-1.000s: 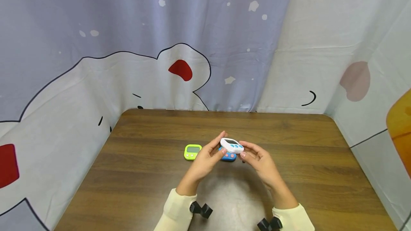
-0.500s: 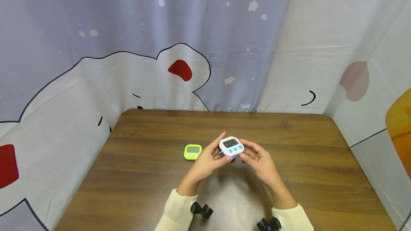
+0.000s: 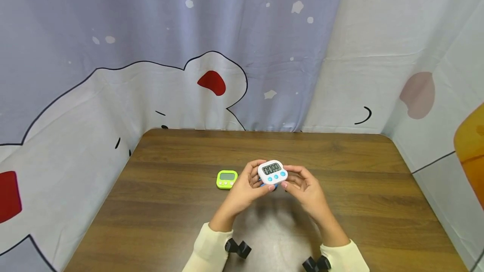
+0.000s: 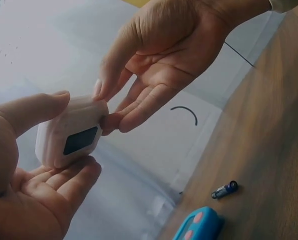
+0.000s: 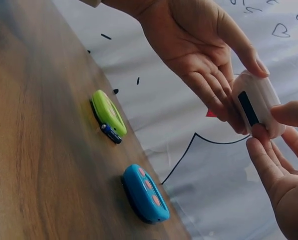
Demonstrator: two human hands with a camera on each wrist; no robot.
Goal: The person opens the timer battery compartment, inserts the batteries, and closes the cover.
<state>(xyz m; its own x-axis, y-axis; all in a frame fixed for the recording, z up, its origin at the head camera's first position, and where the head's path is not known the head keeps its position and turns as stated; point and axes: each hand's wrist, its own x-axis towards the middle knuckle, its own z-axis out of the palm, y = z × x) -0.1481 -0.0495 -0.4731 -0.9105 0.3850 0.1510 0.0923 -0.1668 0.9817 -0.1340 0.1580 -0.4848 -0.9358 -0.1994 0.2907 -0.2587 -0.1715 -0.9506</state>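
Observation:
Both hands hold a white digital timer [image 3: 272, 172] with three blue buttons above the table. Its screen faces the head camera and shows zeros. My left hand [image 3: 242, 188] grips the left side, thumb at the lower front edge and fingers behind. The right hand [image 3: 311, 191] pinches the right edge between thumb and fingers. In the left wrist view the timer's back [image 4: 74, 132] has a dark rectangular patch. A blue timer [image 5: 145, 194] with pink buttons lies on the table beneath, mostly hidden in the head view.
A lime-green timer [image 3: 227, 179] lies left of the hands on the wooden table [image 3: 170, 205]. One small battery [image 5: 111, 133] lies beside it, and another battery [image 4: 224, 190] is near the blue timer. A printed curtain [image 3: 264, 45] hangs behind the table's far edge.
The white timer has tilted up from nearly edge-on to face the head camera, and its zeros now show clearly. The left fingers have bent in further behind it.

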